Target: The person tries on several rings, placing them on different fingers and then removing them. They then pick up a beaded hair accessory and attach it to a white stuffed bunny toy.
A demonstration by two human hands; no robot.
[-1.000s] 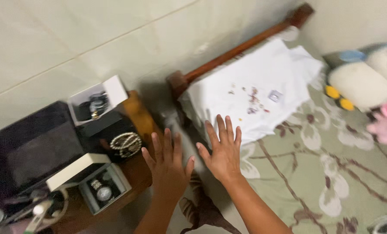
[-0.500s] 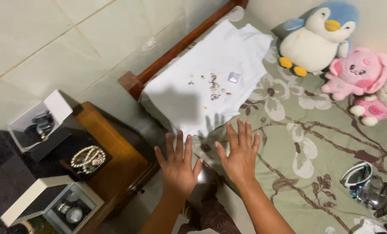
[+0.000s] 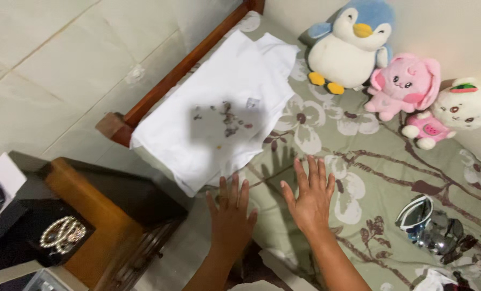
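Since the earlier frame my view had swung right: the wooden side table (image 3: 98, 215) slid to the left edge and a third plush, white, came into sight. My left hand (image 3: 231, 213) and right hand (image 3: 309, 196) had moved further over the floral bedsheet (image 3: 380, 178), both flat, fingers spread apart, holding nothing. Just beyond them lay the white cloth (image 3: 219, 108) at the bed's corner, scattered with small beads (image 3: 227, 118) now under a shadow. A white open box (image 3: 1, 180) sat half cut off at the left edge; a black tray with a pearl bracelet (image 3: 63, 234) sat below it.
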